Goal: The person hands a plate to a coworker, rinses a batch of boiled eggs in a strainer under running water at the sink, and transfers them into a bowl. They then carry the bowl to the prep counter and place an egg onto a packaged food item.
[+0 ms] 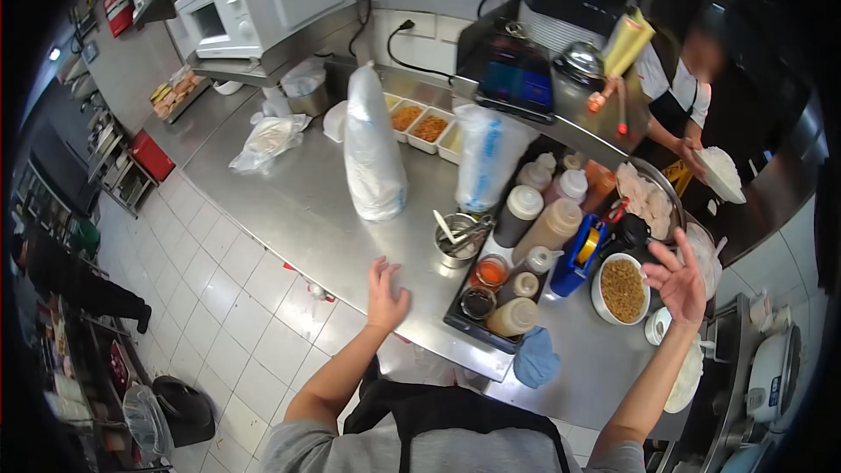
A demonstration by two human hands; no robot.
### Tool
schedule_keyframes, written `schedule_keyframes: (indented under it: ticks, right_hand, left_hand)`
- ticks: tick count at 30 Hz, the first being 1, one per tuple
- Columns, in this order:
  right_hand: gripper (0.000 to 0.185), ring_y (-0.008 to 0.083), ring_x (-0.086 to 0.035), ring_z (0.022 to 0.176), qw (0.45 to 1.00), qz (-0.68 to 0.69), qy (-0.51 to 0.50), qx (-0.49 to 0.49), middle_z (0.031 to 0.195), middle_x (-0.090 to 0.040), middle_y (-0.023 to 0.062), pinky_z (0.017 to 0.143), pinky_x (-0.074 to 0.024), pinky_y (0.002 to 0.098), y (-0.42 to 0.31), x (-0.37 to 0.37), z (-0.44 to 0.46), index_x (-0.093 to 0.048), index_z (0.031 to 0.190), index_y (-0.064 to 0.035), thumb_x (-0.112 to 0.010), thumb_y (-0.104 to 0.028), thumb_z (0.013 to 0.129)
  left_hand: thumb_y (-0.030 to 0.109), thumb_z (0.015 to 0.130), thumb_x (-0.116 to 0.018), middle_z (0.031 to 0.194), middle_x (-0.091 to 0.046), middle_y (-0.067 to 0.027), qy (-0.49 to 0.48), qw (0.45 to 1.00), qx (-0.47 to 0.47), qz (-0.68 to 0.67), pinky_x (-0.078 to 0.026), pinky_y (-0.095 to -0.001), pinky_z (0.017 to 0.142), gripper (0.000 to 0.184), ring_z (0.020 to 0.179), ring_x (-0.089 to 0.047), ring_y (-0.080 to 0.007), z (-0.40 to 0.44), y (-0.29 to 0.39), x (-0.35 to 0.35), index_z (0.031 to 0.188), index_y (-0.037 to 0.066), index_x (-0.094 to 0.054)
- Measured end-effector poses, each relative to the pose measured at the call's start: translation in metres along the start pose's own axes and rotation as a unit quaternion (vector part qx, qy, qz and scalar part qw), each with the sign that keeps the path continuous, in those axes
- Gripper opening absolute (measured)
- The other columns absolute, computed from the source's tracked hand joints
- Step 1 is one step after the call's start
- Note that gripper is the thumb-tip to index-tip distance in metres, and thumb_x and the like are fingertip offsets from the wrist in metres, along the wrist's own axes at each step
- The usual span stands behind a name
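My left hand (386,295) rests at the front edge of the steel counter (324,245), its fingers loosely bent and apart, holding nothing. Raised at the right, my right hand (676,285) has its fingers spread and is bare of any object. Closest to it is a white bowl of brown crumbs (623,290). A blue tape dispenser (575,258) stands left of that bowl. Between my hands, a black tray holds several sauce bottles (547,232). A metal cup with utensils (457,241) sits just beyond my left hand.
Tall plastic-wrapped stacks (374,149) stand on the counter before white food containers (429,129). A blue cloth (536,357) lies near the front edge. Across the pass, a person holds a white container (720,175). A microwave (263,4) sits on the upper left shelf.
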State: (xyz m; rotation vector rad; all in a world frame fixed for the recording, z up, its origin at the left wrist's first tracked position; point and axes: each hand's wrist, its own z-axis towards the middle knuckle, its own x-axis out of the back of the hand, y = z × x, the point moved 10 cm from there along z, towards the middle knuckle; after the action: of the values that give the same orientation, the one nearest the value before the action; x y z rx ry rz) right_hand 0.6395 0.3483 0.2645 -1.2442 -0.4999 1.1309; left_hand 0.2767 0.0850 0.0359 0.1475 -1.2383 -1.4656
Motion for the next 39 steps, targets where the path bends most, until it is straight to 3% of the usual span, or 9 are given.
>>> schedule_keyframes:
  ticks: [6, 9, 11, 15, 17, 23, 29, 33, 39]
  right_hand:
    - [0.075, 0.0350, -0.049, 0.113, 0.960, -0.095, -0.246, -0.090, 0.127, -0.042, 0.0258, 0.087, -0.0421, 0.0355, 0.042, -0.162, 0.040, -0.024, 0.136, 0.0006, -0.064, -0.021, 0.077]
    - [0.065, 0.0270, -0.050, 0.112, 0.943, -0.225, -0.197, -0.146, 0.126, -0.047, 0.0188, 0.090, -0.0392, 0.0335, 0.075, -0.205, 0.084, -0.036, 0.131, 0.0002, -0.065, -0.018, 0.076]
    - [0.056, 0.0215, -0.050, 0.110, 0.939, -0.327, -0.007, -0.105, 0.120, -0.052, 0.0140, 0.090, -0.0389, 0.0319, 0.084, -0.197, 0.132, -0.047, 0.123, 0.0005, -0.067, -0.022, 0.076]
    - [0.050, 0.0315, -0.049, 0.107, 0.684, -0.684, 0.203, 0.155, 0.113, -0.054, 0.0183, 0.091, -0.0381, 0.0376, 0.070, -0.206, 0.214, -0.052, 0.113, -0.0023, -0.067, -0.029, 0.074]
    - [0.056, 0.0356, -0.047, 0.107, 0.554, -0.772, 0.292, 0.111, 0.113, -0.053, 0.0208, 0.092, -0.0359, 0.0406, 0.093, -0.176, 0.242, -0.054, 0.112, -0.0044, -0.070, -0.036, 0.068]
    - [0.048, 0.0342, -0.058, 0.088, 0.662, -0.656, 0.362, 0.038, 0.092, -0.061, 0.0196, 0.077, -0.0452, 0.0385, 0.129, -0.116, 0.276, -0.057, 0.101, -0.0046, -0.069, -0.030, 0.062]
    - [0.028, 0.0317, -0.060, 0.075, 0.709, -0.588, 0.368, 0.129, 0.080, -0.061, 0.0158, 0.069, -0.0468, 0.0351, 0.149, -0.147, 0.297, -0.057, 0.084, -0.0005, -0.064, -0.014, 0.060]
    - [0.019, 0.0285, -0.057, 0.066, 0.714, -0.605, 0.290, 0.201, 0.072, -0.055, 0.0150, 0.062, -0.0451, 0.0315, 0.158, -0.207, 0.318, -0.055, 0.077, 0.0016, -0.061, -0.005, 0.060]
    - [0.016, 0.0203, -0.054, 0.059, 0.771, -0.503, 0.350, 0.172, 0.066, -0.053, 0.0136, 0.057, -0.0431, 0.0290, 0.168, -0.209, 0.302, -0.053, 0.073, 0.0021, -0.060, -0.005, 0.060]
  left_hand:
    - [0.013, 0.063, -0.066, 0.130, -0.023, -0.0226, 0.095, 0.986, 0.062, -0.119, -0.024, -0.0440, 0.101, 0.076, 0.123, -0.024, -0.0376, 0.056, -0.043, 0.031, 0.126, -0.001, -0.025]
    - [0.017, 0.061, -0.073, 0.133, -0.019, -0.0221, 0.101, 0.990, 0.008, -0.099, -0.023, -0.0441, 0.103, 0.093, 0.124, -0.023, -0.0368, 0.118, -0.039, 0.060, 0.131, -0.001, -0.015]
    - [0.020, 0.060, -0.078, 0.136, -0.014, -0.0212, 0.078, 0.993, -0.023, -0.085, -0.023, -0.0427, 0.103, 0.106, 0.126, -0.022, -0.0353, 0.155, -0.036, 0.071, 0.136, 0.002, -0.007]
    - [0.024, 0.053, -0.083, 0.138, -0.008, -0.0230, -0.001, 0.990, -0.058, -0.127, -0.022, -0.0432, 0.105, 0.118, 0.128, -0.017, -0.0364, 0.199, -0.047, 0.057, 0.136, 0.002, -0.003]
    - [0.023, 0.050, -0.084, 0.139, -0.009, -0.0222, -0.058, 0.984, -0.020, -0.170, -0.022, -0.0426, 0.105, 0.121, 0.129, -0.017, -0.0356, 0.210, -0.057, 0.041, 0.137, 0.003, -0.002]
    - [0.017, 0.049, -0.084, 0.137, -0.022, -0.0186, -0.086, 0.968, -0.084, -0.222, -0.028, -0.0414, 0.103, 0.115, 0.126, -0.026, -0.0348, 0.233, -0.074, 0.033, 0.137, 0.006, -0.011]
    - [0.019, 0.049, -0.084, 0.134, -0.031, -0.0175, -0.196, 0.938, -0.099, -0.268, -0.032, -0.0404, 0.101, 0.112, 0.123, -0.035, -0.0321, 0.255, -0.101, 0.019, 0.137, 0.008, -0.014]
    - [0.021, 0.049, -0.084, 0.133, -0.034, -0.0168, -0.233, 0.925, -0.093, -0.286, -0.033, -0.0394, 0.100, 0.113, 0.123, -0.036, -0.0305, 0.260, -0.102, 0.018, 0.137, 0.008, -0.013]
    - [0.025, 0.052, -0.083, 0.131, -0.038, -0.0162, -0.247, 0.923, -0.081, -0.284, -0.033, -0.0380, 0.100, 0.112, 0.120, -0.039, -0.0283, 0.260, -0.106, 0.012, 0.136, 0.007, -0.013]
